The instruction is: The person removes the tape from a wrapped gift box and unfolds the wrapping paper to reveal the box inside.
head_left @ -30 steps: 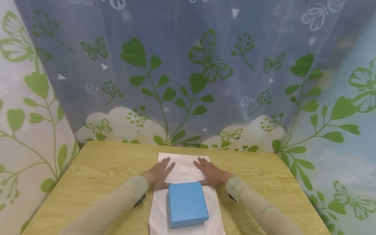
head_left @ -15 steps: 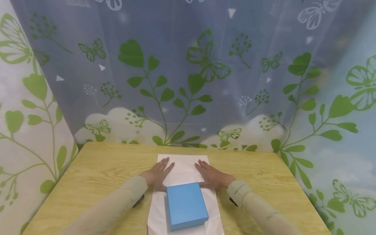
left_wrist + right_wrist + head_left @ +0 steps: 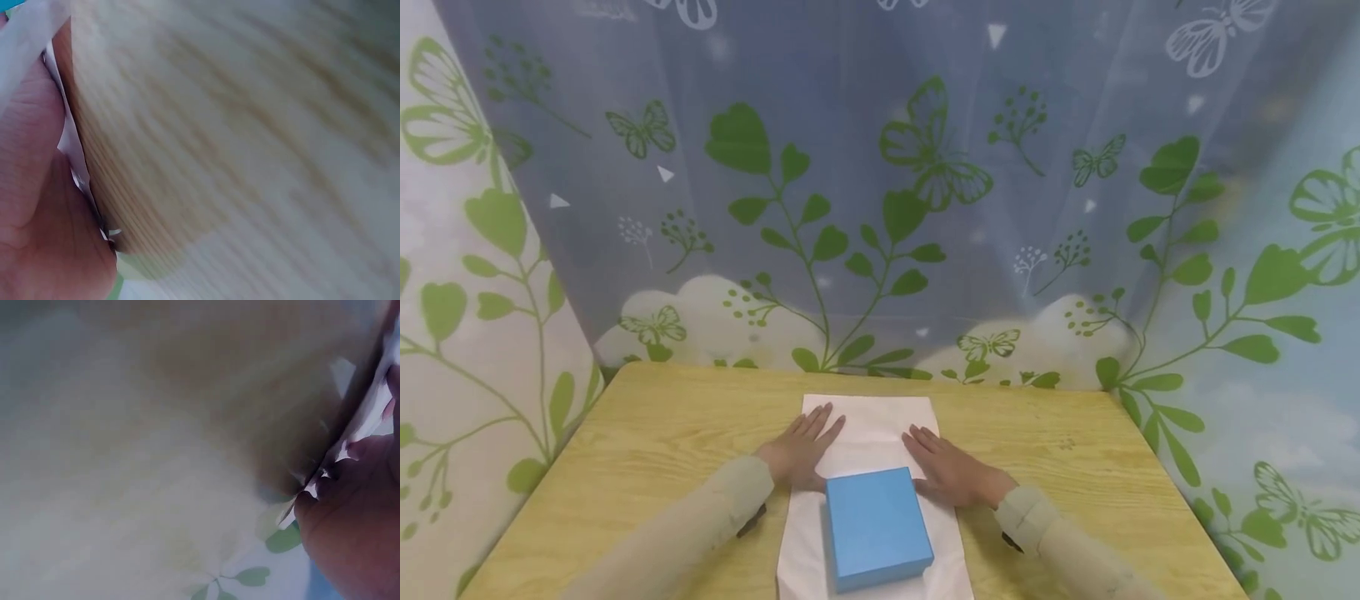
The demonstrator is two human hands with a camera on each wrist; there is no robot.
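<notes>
A blue square box (image 3: 880, 525) lies on a long strip of white paper (image 3: 872, 429) in the head view. My left hand (image 3: 803, 448) rests with spread, straight fingers on the paper's left side, its thumb close to the box's back left corner. On the other side, my right hand (image 3: 951, 467) lies on the paper's right edge with fingers extended, thumb near the back right corner of the box. Both wrist views show part of a hand beside the white paper's edge, the left palm (image 3: 31, 187) and the right palm (image 3: 356, 512); most fingers are hidden there.
The paper lies on a wood-grain table (image 3: 685, 433). Behind it hangs a blue-grey curtain (image 3: 850, 167) with green leaves and butterflies, close to the table's back edge. Similar printed cloth (image 3: 1262, 333) stands on the right and left sides.
My right hand has slid slightly toward me and to the right along the paper's edge. The left hand has stayed nearly where it was, and the box sits in about the same place.
</notes>
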